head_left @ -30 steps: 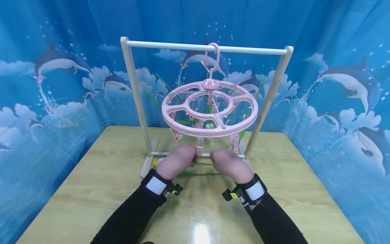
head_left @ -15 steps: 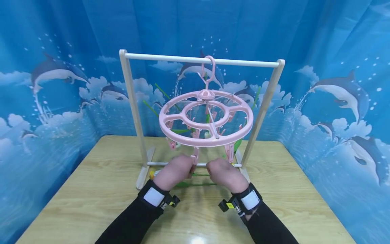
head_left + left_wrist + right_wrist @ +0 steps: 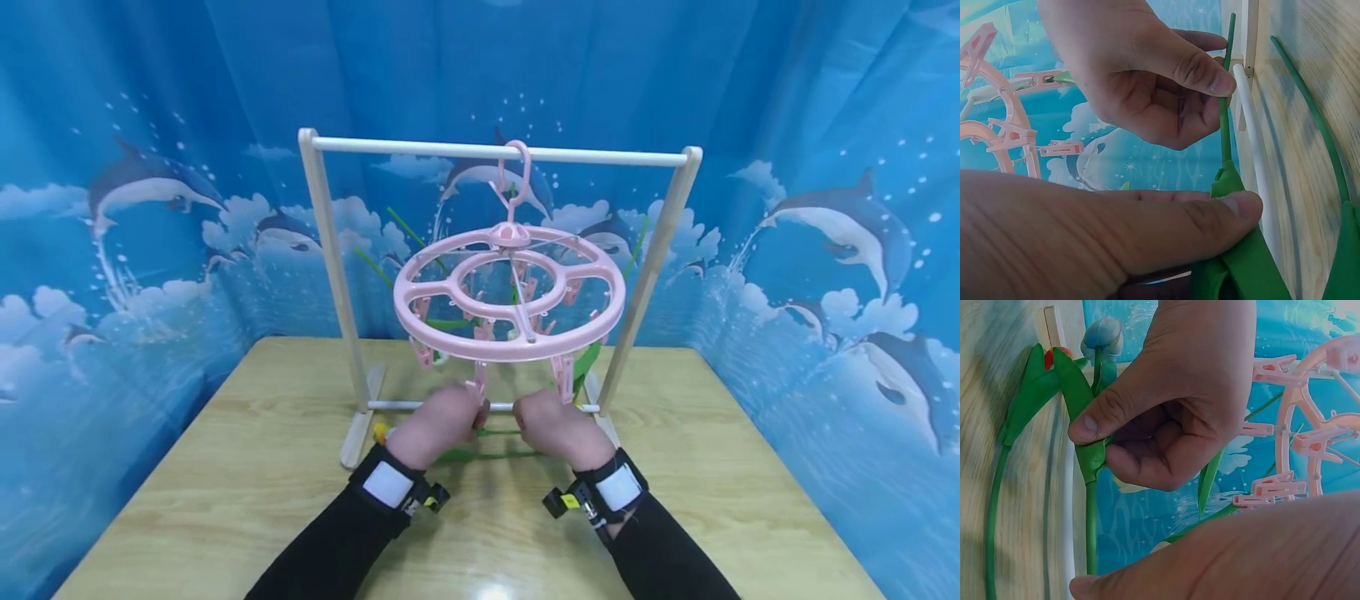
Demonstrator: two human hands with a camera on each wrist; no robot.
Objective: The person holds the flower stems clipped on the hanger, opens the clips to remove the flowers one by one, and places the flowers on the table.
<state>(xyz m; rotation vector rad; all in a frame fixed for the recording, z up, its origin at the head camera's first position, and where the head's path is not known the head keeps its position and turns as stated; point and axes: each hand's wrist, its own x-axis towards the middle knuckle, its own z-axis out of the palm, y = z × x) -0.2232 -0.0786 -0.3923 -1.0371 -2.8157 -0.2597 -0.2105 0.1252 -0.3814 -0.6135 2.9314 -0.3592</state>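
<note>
Two hands hold a pale blue artificial tulip (image 3: 1089, 459) crosswise, low under the near edge of a pink clip hanger (image 3: 510, 235).

The left hand (image 3: 442, 423) pinches the tulip at the base of its leaves, thumb pressed flat against the green; the right hand (image 3: 555, 427), close by on the right, has the bare stem between thumb and fingers. The bloom points left. Another artificial flower (image 3: 1022, 412) lies on the wooden table (image 3: 225, 467) nearer the person, and the hanger hooks over the top rail (image 3: 420, 149) of a stand.
</note>
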